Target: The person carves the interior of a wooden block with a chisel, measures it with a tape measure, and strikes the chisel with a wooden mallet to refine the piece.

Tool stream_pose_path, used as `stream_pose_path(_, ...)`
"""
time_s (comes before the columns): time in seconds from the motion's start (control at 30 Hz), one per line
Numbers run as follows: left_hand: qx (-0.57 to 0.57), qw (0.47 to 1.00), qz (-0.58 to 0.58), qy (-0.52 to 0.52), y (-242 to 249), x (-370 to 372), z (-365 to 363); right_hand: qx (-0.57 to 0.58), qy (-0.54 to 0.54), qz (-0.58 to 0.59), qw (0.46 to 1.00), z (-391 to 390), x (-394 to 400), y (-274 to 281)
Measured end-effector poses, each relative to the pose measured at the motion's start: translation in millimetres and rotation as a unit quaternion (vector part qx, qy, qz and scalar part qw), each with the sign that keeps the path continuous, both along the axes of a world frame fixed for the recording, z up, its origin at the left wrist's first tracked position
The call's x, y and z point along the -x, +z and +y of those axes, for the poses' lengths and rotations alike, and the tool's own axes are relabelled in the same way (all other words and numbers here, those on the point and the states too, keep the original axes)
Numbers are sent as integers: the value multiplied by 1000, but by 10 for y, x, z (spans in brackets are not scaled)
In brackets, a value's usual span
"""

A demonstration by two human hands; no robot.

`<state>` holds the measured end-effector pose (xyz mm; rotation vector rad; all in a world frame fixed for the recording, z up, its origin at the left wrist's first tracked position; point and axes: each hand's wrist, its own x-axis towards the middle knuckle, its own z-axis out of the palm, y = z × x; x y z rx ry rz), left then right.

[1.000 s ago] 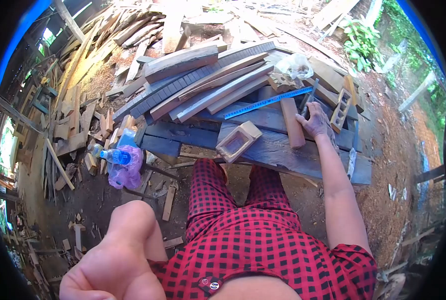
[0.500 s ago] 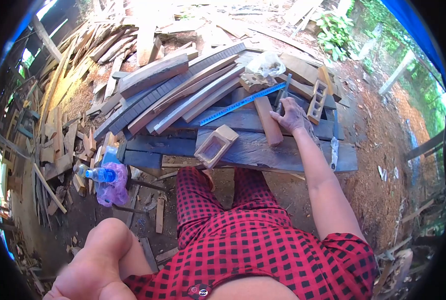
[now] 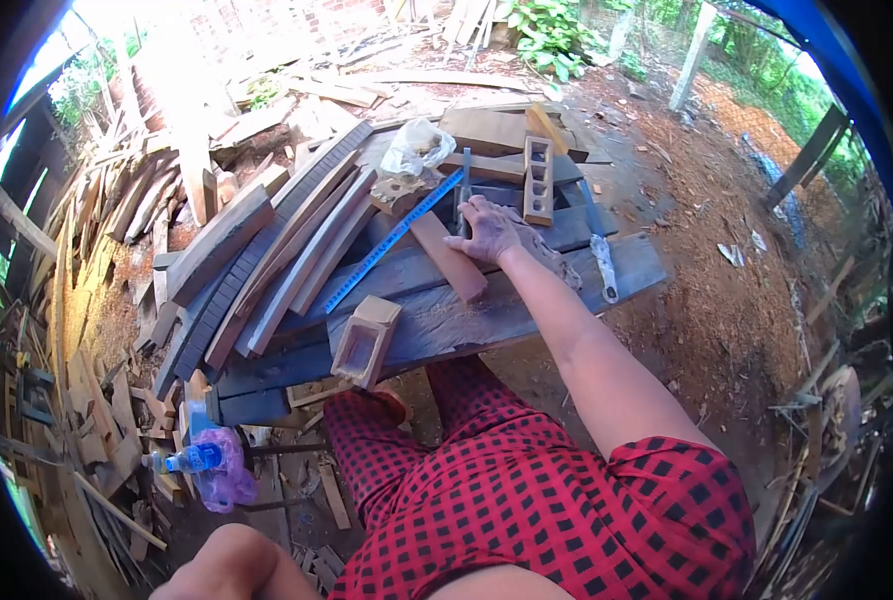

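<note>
My right hand (image 3: 488, 232) reaches over the bench, palm down, with its thumb spread from the fingers. Its fingertips are at the dark handle of a narrow metal-bladed tool (image 3: 465, 178), whose exact kind I cannot make out. Just left of the hand lies a reddish-brown wood block (image 3: 448, 258). A blue measuring strip (image 3: 391, 243) with pale markings runs diagonally beside it. Near the bench's front edge sits a hollowed wooden box (image 3: 366, 342). A wooden piece with several square holes (image 3: 538, 180) lies beyond my hand. My left arm is bent at the lower left; its hand is out of frame.
Long planks (image 3: 296, 245) are stacked on the bench's left side. A clear plastic bag (image 3: 416, 147) rests at the back. A plastic-wrapped item (image 3: 603, 268) lies at the right end. A blue-labelled bottle (image 3: 194, 458) and a purple bag (image 3: 229, 475) are at the lower left.
The view has turned right, so the bench appears shifted left. My right hand stays by the tool. My left arm has dropped lower in the frame, with less of it showing.
</note>
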<state>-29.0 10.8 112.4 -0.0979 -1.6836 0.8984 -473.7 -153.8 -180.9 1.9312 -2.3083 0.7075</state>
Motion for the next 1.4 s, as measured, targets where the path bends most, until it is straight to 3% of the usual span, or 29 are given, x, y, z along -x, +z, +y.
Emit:
stream_pose_path(0.07,-55,992,68,-93,-176,78,-135,-15,1,-4,1000,-1,-24,35)
stream_pose_path(0.1,-124,982,19,-139,-283,165,-282,-12,6,-7,1000,-6,-22,21)
stream_pose_path(0.13,-213,971,111,-6,-600,180,-251,-10,4,-10,1000,-13,-12,4)
stream_pose_path(0.2,-435,883,109,-141,-946,665,-585,-6,4,-13,1000,-28,-2,-15)
stream_pose_path(0.23,-440,898,18,-6,-1165,763,-826,-5,6,-13,1000,-39,-12,-12)
stream_pose_path(0.27,-517,855,-29,2,-1445,898,-1022,-8,2,-10,1000,-34,-14,-6)
stream_pose_path(0.3,-620,774,-108,75,-1577,990,-1121,-11,-3,-7,1000,-14,-15,6)
stream_pose_path(0.37,-644,723,-182,170,-2077,1106,-1344,-13,-5,-8,1000,-6,-9,9)
stream_pose_path(0.4,-643,724,-184,169,-2285,1143,-1414,-15,-5,-9,1000,-12,-11,10)
stream_pose_path(0.47,-681,620,-227,318,-2635,1175,-1476,-2,-3,-11,1000,-16,-4,-11)
stream_pose_path(0.57,-698,627,-209,277,-2946,1145,-1502,24,5,-21,999,-56,31,-97)
stream_pose_path(0.7,-714,614,-215,258,-2893,1191,-1493,34,12,-31,999,-67,52,-114)
stream_pose_path(0.77,-689,658,-197,229,-2925,1209,-1544,41,12,-32,999,-68,52,-96)
stream_pose_path(0.97,-663,688,-234,178,-2649,1525,-1856,73,34,-29,996,-123,106,-182)
stream_pose_path(1.07,-674,657,-260,217,-2797,1600,-1905,72,33,-29,996,-102,77,-122)
stream_pose_path(1.1,-677,653,-255,224,-2794,1593,-1912,71,30,-27,997,-96,69,-95)
stream_pose_path(1.2,-704,677,-179,118,-2765,1522,-1892,83,43,-22,995,-97,78,-103)
stream_pose_path(1.4,-687,706,-99,139,-2961,1211,-1749,71,49,-19,996,-96,60,-75)
